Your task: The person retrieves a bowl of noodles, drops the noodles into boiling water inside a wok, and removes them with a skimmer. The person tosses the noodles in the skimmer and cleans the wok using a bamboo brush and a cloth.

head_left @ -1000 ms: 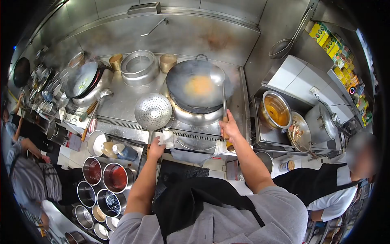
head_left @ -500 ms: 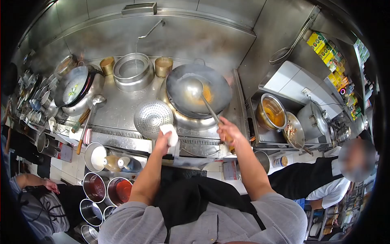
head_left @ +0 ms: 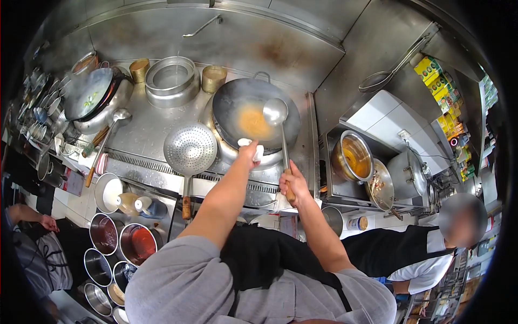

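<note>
A dark wok (head_left: 225, 110) sits on the burner with brownish-orange liquid (head_left: 253, 120) in its bottom. My left hand (head_left: 249, 153) is closed around a folded white cloth (head_left: 259, 153) at the wok's near rim; whether it grips the rim through the cloth is hard to see. My right hand (head_left: 294, 183) is wrapped around the wooden handle of a ladle (head_left: 275, 112). The ladle's bowl hangs over the right side of the wok. Left of the wok, a perforated skimmer (head_left: 190, 148) lies with its handle toward me.
A second wok (head_left: 89, 100) steams at the left, near another ladle (head_left: 121, 114). Metal pots and two tins line the back. Sauce containers (head_left: 141, 241) stand below left. At right are a bowl of orange liquid (head_left: 353, 156), a pan (head_left: 382, 186) and a co-worker (head_left: 399, 245); another person stands left.
My left hand has carried the cloth right and forward to the wok's rim. The ladle has shifted to the wok's right side, showing more liquid. The view has moved slightly.
</note>
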Demonstrator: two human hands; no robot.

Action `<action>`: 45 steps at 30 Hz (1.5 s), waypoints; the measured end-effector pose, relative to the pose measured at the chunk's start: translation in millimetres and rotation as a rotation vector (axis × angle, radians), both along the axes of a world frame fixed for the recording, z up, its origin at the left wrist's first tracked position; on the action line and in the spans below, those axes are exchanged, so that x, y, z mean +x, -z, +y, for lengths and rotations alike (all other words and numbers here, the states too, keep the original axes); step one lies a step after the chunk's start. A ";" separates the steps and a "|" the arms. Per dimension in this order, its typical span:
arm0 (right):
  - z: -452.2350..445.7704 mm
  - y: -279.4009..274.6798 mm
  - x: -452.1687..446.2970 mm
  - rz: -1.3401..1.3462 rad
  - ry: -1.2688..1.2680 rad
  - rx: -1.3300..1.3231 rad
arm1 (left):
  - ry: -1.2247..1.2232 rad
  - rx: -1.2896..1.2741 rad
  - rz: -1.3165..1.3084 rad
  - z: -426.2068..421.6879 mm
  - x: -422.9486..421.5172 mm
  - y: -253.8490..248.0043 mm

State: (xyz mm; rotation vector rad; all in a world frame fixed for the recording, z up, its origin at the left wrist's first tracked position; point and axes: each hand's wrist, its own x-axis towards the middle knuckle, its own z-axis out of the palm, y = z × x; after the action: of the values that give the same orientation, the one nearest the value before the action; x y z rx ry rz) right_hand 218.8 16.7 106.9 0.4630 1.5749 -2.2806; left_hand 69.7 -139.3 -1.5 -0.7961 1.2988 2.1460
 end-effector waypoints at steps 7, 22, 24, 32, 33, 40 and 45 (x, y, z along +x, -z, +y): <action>6.8 0.0 -7.0 -0.103 -0.108 -0.108 | -0.154 -0.129 0.062 9.0 -2.1 -3.0; -8.5 50.3 -43.0 -0.106 -0.133 -0.107 | 0.127 -0.051 0.320 -90.8 190.0 35.8; -39.7 49.4 -28.7 -0.015 -0.130 0.223 | 0.116 -0.183 0.430 -99.0 212.0 40.0; -33.0 36.3 -57.8 -0.040 -0.092 0.033 | 0.188 -0.197 0.402 -140.4 237.0 14.7; -50.2 37.3 -43.2 -0.010 -0.074 0.253 | 0.146 -0.188 0.427 -142.5 236.9 14.7; 4.0 48.6 -67.4 -0.022 -0.124 -0.046 | 0.100 -0.252 0.444 -162.8 227.9 22.7; -21.4 90.0 -18.7 0.371 -0.030 0.508 | 0.194 -0.376 0.554 -164.5 232.1 2.3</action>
State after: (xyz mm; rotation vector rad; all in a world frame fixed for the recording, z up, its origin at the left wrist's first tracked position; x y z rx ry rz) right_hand 200.0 -4.7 17.0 0.1290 2.3417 -2.0077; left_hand 301.8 -303.8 -3.7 -0.1804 2.0077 2.0626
